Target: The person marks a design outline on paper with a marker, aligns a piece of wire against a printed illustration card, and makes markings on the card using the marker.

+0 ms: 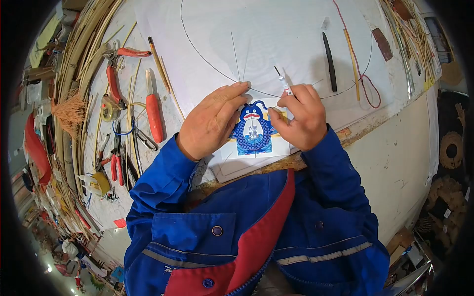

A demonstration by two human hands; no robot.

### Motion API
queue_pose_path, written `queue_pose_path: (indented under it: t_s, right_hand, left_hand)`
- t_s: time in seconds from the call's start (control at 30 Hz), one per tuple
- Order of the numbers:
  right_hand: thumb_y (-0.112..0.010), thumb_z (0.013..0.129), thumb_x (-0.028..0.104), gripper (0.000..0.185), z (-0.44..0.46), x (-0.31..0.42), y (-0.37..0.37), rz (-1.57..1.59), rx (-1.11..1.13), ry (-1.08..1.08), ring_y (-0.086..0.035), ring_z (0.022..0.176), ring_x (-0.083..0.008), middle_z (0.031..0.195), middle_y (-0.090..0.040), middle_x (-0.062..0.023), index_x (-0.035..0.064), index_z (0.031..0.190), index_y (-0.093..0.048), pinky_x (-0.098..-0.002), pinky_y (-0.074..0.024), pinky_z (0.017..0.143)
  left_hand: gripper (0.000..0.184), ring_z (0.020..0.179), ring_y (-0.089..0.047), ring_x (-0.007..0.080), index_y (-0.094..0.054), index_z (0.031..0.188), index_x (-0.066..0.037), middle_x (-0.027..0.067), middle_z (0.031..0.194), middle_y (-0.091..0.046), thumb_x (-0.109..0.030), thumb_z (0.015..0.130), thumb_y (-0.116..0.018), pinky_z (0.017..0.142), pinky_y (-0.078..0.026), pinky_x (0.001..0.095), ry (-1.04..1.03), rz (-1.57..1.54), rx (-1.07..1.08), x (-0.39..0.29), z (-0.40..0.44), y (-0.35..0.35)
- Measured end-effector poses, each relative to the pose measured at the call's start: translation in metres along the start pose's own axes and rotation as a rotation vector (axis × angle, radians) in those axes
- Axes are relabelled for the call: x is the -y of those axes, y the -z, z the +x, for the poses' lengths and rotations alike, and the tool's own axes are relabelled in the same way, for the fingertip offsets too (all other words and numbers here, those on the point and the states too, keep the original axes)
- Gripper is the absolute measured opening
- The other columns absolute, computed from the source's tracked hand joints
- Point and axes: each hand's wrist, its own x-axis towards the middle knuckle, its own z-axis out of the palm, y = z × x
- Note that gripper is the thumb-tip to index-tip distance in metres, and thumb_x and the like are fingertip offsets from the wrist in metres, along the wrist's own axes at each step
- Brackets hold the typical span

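A blue fish-like paper cutout or print (pixel 253 129) with a white belly, red lips and dark characters lies on a white sheet (pixel 279 148) near the table's front edge. My left hand (pixel 213 118) rests over its left side, fingers stretched forward and flat, fingertips by a thin dark curved line (pixel 212 63). On the other side, my right hand (pixel 302 116) is closed around a slim white pen-like tool (pixel 284 85) with a thin dark tip pointing away from me. Its thumb and forefinger are at the figure's right edge; whether they touch it I cannot tell.
Red-handled pruners (pixel 113 81), a red-handled knife (pixel 154 116), pliers (pixel 117 167) and bamboo strips (pixel 84 59) lie left. At right are a black pen (pixel 330 61), a yellow stick (pixel 352 64) and a red cord (pixel 369 91). A wooden table edge (pixel 340 139) runs before me.
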Motion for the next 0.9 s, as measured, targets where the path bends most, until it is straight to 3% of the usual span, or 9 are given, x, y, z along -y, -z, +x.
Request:
queue_pose_path:
  t_s: [0.5,0.67,0.8,0.9]
  right_hand:
    - [-0.092,0.072,0.001,0.028,-0.001,-0.001,0.0,0.014,-0.01,0.003,-0.065,0.092,-0.0359,0.099,-0.067,-0.016,0.0021,0.091,-0.071,-0.0442,-0.055,0.077]
    - [-0.089,0.076,-0.002,0.029,-0.008,0.001,0.0,0.054,-0.044,-0.038,-0.068,0.095,-0.0347,0.102,-0.069,-0.0179,0.0002,0.099,-0.073,-0.0428,-0.0564,0.082]
    - [-0.083,0.081,-0.006,0.034,-0.011,0.004,0.012,0.13,-0.215,-0.084,-0.07,0.098,-0.0307,0.106,-0.07,-0.0186,-0.0014,0.113,-0.071,-0.0402,-0.0578,0.086]
    - [-0.079,0.085,-0.009,0.044,-0.025,0.014,0.024,0.124,-0.282,-0.107,-0.072,0.098,-0.0272,0.109,-0.071,-0.0193,-0.0023,0.127,-0.068,-0.038,-0.0587,0.088]
  left_hand:
    - [0.037,0.134,-0.069,0.0408,-0.066,0.132,0.002,0.0247,0.147,-0.069,0.002,0.096,-0.075,0.116,-0.056,0.0496,-0.028,0.018,-0.013,0.001,0.001,-0.002]
    - [0.041,0.135,-0.068,0.0412,-0.065,0.136,0.001,0.0235,0.147,-0.069,0.003,0.096,-0.076,0.116,-0.056,0.0504,-0.019,0.0,-0.017,0.002,-0.003,-0.003]
    - [0.046,0.137,-0.067,0.0415,-0.065,0.141,-0.001,0.0214,0.147,-0.069,0.003,0.096,-0.074,0.114,-0.056,0.0498,0.116,0.069,-0.214,0.002,-0.005,0.003]
    - [0.05,0.134,-0.067,0.0415,-0.064,0.146,-0.004,0.0196,0.146,-0.07,-0.001,0.097,-0.074,0.111,-0.056,0.0478,0.408,0.142,-0.31,0.006,-0.008,0.025]
